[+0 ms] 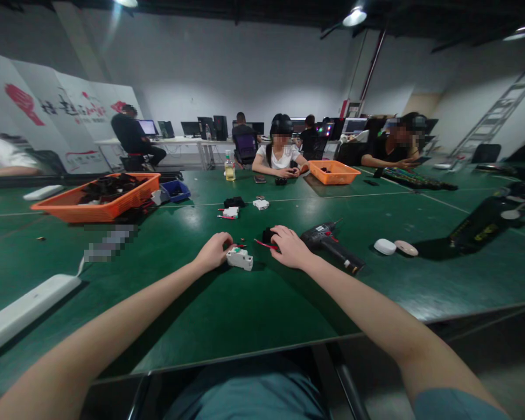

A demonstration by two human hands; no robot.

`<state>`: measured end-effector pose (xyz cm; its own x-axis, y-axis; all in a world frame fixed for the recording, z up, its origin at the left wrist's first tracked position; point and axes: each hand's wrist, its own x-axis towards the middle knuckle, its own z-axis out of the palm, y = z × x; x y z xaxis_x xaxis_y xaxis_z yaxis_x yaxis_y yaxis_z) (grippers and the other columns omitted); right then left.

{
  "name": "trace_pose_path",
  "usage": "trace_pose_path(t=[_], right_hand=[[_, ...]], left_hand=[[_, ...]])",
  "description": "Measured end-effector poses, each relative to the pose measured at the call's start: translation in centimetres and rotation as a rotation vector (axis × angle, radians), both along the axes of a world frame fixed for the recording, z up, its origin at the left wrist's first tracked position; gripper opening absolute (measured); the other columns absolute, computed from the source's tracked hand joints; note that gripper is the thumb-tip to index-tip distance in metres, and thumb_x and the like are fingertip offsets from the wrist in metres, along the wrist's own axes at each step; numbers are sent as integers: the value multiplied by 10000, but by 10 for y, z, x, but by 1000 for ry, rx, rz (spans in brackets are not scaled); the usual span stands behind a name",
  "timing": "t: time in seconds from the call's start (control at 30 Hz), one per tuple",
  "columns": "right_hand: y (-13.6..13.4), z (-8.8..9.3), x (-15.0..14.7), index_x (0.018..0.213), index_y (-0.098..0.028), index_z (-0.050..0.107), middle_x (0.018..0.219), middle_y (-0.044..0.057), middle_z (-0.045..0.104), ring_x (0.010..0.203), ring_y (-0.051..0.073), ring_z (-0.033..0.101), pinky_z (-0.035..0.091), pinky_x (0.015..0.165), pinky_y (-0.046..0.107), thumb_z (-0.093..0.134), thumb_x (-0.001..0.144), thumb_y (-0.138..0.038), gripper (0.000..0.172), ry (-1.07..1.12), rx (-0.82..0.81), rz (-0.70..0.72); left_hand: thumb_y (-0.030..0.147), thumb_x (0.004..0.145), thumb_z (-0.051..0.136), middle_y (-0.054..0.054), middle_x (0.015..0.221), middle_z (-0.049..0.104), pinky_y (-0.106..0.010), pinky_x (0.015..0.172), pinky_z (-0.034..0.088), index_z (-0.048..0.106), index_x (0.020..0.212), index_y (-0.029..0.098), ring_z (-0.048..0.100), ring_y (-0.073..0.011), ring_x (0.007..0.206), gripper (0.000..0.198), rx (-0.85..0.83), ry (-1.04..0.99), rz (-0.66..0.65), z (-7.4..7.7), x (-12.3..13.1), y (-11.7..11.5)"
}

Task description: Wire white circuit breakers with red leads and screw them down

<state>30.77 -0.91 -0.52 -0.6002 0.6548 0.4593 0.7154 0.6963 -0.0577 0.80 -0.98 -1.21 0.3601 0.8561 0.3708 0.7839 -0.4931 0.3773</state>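
My left hand (213,252) is closed, its curled fingers at the left end of a small white circuit breaker (240,259) with a green toggle. A short red piece (240,245) shows just behind the breaker. To the right, my right hand (289,248) bends its fingers over a small black block (268,235), partly hidden by them. From under those fingers a red wire (265,244) sticks out to the left. A black cordless drill (332,242) lies right beside my right hand. Farther off lie a white breaker with red wires (229,213) and another white breaker (261,203).
Left on the green table (192,315) are an orange basket (83,213) of dark parts, a blue bin (175,191) and a white power strip (30,309). A white case (384,247) and a black bottle (485,219) stand right. People sit across the table.
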Motion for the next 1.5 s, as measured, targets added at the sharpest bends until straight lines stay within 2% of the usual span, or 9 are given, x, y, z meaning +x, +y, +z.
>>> trace_pose_path(t=[0.07, 0.2, 0.4, 0.57, 0.8, 0.93, 1.1, 1.27, 1.5], right_hand=[[0, 0, 0, 988, -150, 628, 1368, 174, 536, 1356, 305, 405, 369, 1098, 496, 623, 854, -256, 171, 3, -2, 4], [-3, 4, -2, 1028, -150, 638, 1368, 167, 539, 1348, 302, 415, 364, 1099, 491, 626, 867, -268, 199, 20, -1, 34], [-23, 20, -16, 1139, -171, 618, 1222, 125, 642, 1204, 255, 544, 411, 1046, 437, 495, 990, -395, 295, 73, -118, 228], [-42, 23, -29, 1296, -183, 528, 1241, 111, 636, 1094, 247, 616, 484, 914, 354, 638, 897, -473, 505, 65, -270, 354], [-33, 16, -24, 979, -181, 602, 930, 56, 662, 791, 189, 607, 432, 655, 272, 676, 877, -350, 211, 13, -264, 300], [-26, 13, -19, 891, -182, 591, 893, 50, 648, 792, 183, 593, 426, 677, 272, 674, 888, -357, 194, 26, -241, 277], [-19, 10, -16, 921, -172, 613, 921, 69, 664, 822, 198, 608, 438, 706, 287, 648, 909, -339, 172, 71, -244, 194], [-8, 1, -14, 1037, -168, 625, 1002, 67, 695, 881, 207, 642, 492, 775, 320, 602, 926, -295, 170, 322, -420, 170], [4, -11, -16, 1133, -159, 572, 1092, 77, 664, 1000, 212, 647, 514, 920, 375, 609, 861, -220, 281, 641, -565, 226]], left_hand=[[285, 853, 557, -94, 984, 637, -359, 805, 463, 611, 987, 178, 565, -241, 927, 180, 53, 85, -44, 2, -1, -3], [117, 752, 540, -105, 1072, 632, -374, 870, 467, 612, 1098, 194, 559, -263, 1030, 362, 94, 253, -122, 7, -3, -8], [147, 785, 545, -112, 1086, 617, -382, 826, 471, 607, 1062, 196, 553, -265, 1001, 288, 142, 310, -108, 14, 9, -25], [198, 835, 544, -120, 1134, 613, -388, 853, 464, 581, 1144, 186, 550, -263, 1021, 312, 157, 319, -80, 11, 26, -38], [309, 893, 525, -115, 1033, 630, -391, 840, 470, 612, 1073, 177, 581, -267, 980, 239, 147, 233, 119, -2, 16, -17], [306, 919, 489, -94, 911, 644, -369, 791, 473, 618, 882, 198, 598, -248, 893, 173, 101, 219, 103, -5, 10, -9], [295, 992, 354, -104, 935, 667, -354, 767, 463, 557, 1049, 182, 635, -243, 880, 239, 74, 147, 161, -4, 15, -12], [353, 1024, 279, -109, 1050, 671, -331, 755, 464, 500, 1173, 193, 651, -239, 927, 311, 58, 88, 170, 0, 17, -17], [310, 1007, 335, -81, 1023, 639, -292, 710, 445, 557, 1138, 198, 625, -200, 876, 282, 154, 184, 59, 5, 14, -24]])
